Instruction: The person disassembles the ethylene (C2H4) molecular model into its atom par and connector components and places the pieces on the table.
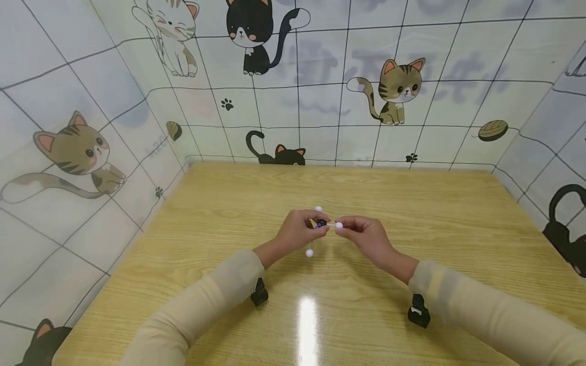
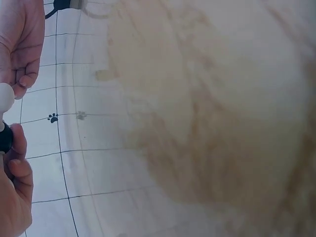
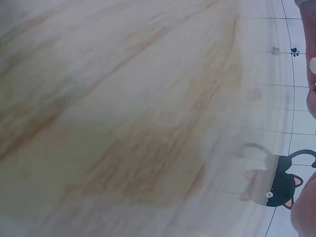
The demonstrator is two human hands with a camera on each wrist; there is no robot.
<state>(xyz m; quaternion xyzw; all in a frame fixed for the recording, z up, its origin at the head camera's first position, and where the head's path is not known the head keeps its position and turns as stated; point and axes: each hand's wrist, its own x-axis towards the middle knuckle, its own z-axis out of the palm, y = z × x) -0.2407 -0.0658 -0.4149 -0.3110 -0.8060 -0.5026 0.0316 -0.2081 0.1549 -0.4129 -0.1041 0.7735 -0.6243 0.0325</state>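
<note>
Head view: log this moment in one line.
left hand: holds black ball; right hand: pinches white ball; pale rod between balls

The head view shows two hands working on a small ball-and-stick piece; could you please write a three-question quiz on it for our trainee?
1. True or false: the right hand pinches a white ball with its fingers.
2. Multiple choice: which hand holds the black ball?
A) the left hand
B) the right hand
C) neither
3. Fill in the number: in the head view, ___ white balls show on or beside the piece.

Key: 1. True. 2. A. 3. Three.
</note>
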